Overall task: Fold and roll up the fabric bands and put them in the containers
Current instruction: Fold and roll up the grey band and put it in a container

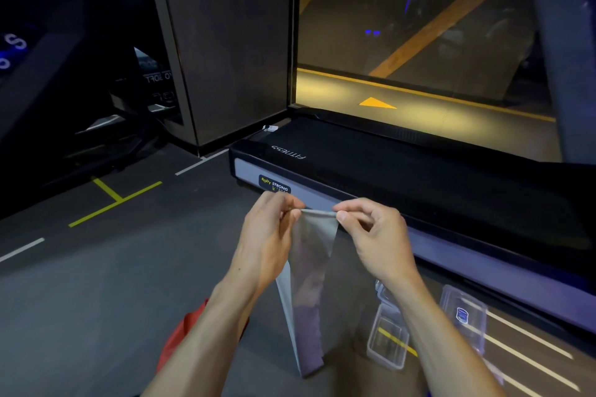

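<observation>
Red cloth: at the bottom edge, under our left forearm, we see a red cloth (pixel 188 330) lying on the floor (pixel 96 284).
Clear container: low on the right, an open clear plastic container (pixel 388 345) sits on the floor, partly hidden behind our right forearm.
Lid: just beside it on the right we see a clear lid (pixel 464 316) with a blue label, close to the base of the treadmill (pixel 419 171).
Band: we hold a grey fabric band (pixel 311 267) up in the air between the two hands; it hangs down from its top edge towards the floor, with a purplish shade on its lower part, left of the container.
Left hand: our left hand (pixel 267 235) pinches the left corner of the band's top edge between thumb and fingers.
Right hand: our right hand (pixel 374 232) pinches the right corner of that edge, the other fingers curled; the two hands are near each other and the edge runs taut between them.
Treadmill: beyond the hands, its dark deck bears a "BODY STRONG" sticker (pixel 274 185).
Floor: dark grey, with yellow and white lines.
Window: farthest off, a glass pane (pixel 419 42) shows a yellow arrow outside.
</observation>
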Tool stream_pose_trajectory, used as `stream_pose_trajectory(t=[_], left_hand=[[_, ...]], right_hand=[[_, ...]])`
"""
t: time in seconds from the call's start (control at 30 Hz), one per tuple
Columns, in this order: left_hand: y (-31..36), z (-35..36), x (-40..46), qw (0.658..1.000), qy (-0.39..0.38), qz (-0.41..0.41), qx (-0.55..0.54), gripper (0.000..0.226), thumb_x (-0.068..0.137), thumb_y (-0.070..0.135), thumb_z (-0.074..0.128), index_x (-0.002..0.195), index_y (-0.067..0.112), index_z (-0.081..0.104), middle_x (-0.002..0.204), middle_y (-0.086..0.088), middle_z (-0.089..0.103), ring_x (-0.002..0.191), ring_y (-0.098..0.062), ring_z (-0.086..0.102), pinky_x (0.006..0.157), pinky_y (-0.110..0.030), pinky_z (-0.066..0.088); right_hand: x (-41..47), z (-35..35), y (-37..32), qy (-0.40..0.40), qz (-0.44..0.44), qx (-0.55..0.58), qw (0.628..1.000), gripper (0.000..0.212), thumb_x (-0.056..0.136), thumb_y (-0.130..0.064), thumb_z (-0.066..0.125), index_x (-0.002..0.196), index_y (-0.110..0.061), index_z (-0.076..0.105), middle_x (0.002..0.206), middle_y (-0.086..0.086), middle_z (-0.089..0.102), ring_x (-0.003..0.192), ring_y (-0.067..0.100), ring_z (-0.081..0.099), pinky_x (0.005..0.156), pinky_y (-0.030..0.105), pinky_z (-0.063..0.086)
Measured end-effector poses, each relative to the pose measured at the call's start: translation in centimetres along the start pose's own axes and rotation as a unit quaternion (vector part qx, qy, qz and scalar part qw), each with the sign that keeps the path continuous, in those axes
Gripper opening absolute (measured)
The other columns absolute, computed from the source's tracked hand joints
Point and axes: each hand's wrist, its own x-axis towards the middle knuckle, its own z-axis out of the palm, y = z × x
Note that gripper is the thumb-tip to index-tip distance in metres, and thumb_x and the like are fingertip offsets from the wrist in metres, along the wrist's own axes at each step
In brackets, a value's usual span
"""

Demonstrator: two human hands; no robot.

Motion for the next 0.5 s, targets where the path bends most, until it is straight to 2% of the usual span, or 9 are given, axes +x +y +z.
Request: stream_pose_trajectory(t=[0.1,0.2,0.3,0.5], left_hand=[[0.01,0.02,0.07,1.0,-0.021,-0.006,0.011,0.015,0.1,0.013,0.06,0.097,0.027,0.065,0.096,0.015,0.056,0.093,0.011,0.052,0.078,-0.003,0.035],[0.01,-0.07,0.17,0.999,-0.037,-0.029,-0.007,0.02,0.099,0.013,0.061,0.094,0.032,0.064,0.1,0.014,0.056,0.096,0.01,0.053,0.078,-0.003,0.037],[-0.03,-0.23,0.25,0.997,-0.052,-0.04,-0.029,0.019,0.099,0.011,0.063,0.092,0.029,0.067,0.102,0.014,0.06,0.098,0.012,0.055,0.078,-0.003,0.04],[-0.36,-0.41,0.36,0.993,-0.069,-0.083,-0.05,0.012,0.096,0.017,0.069,0.091,0.028,0.072,0.086,0.016,0.071,0.078,0.007,0.063,0.069,-0.007,0.043]], right_hand=[[0.06,0.08,0.11,-0.001,-0.009,-0.024,1.0,0.018,0.095,-0.01,0.069,0.09,-0.026,0.076,0.084,-0.021,0.075,0.087,-0.004,0.07,0.076,0.011,0.049],[0.18,0.07,0.33,-0.011,-0.005,-0.039,0.999,0.021,0.096,-0.01,0.067,0.087,-0.029,0.074,0.085,-0.021,0.074,0.088,-0.004,0.069,0.075,0.014,0.05],[0.34,0.15,0.52,-0.02,0.002,-0.042,0.999,0.023,0.097,-0.011,0.066,0.085,-0.03,0.072,0.085,-0.017,0.074,0.088,-0.003,0.068,0.075,0.015,0.049],[0.5,0.33,0.88,-0.038,0.019,-0.031,0.999,0.023,0.097,-0.008,0.065,0.084,-0.026,0.071,0.085,-0.012,0.074,0.084,-0.002,0.068,0.074,0.016,0.048]])
